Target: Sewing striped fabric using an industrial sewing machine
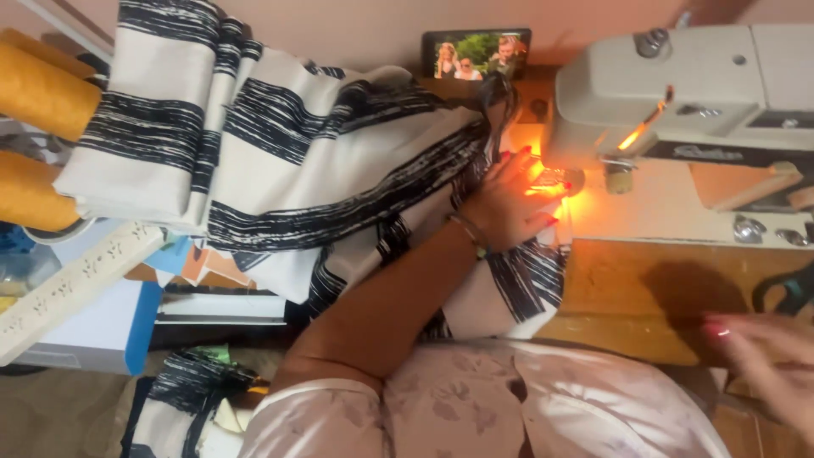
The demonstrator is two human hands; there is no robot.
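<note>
My left hand (pixel 507 201) lies flat on white fabric with black stripes (pixel 322 161), pressing it down right beside the needle area (pixel 560 178) of a pale sewing machine (pixel 678 85), lit by its orange lamp. A bracelet sits on that wrist. The fabric piles up to the left and drapes off the table toward my lap. My right hand (pixel 767 356) hovers blurred at the lower right over the wooden table (pixel 627 288), fingers spread, holding nothing.
A small screen showing a picture (pixel 476 53) stands behind the fabric. Orange rolls (pixel 38 93) lie at the far left, above a white strip with cut-outs (pixel 72 284) and blue-and-white boxes (pixel 102 326). A dark scissor handle (pixel 788 293) lies at the right edge.
</note>
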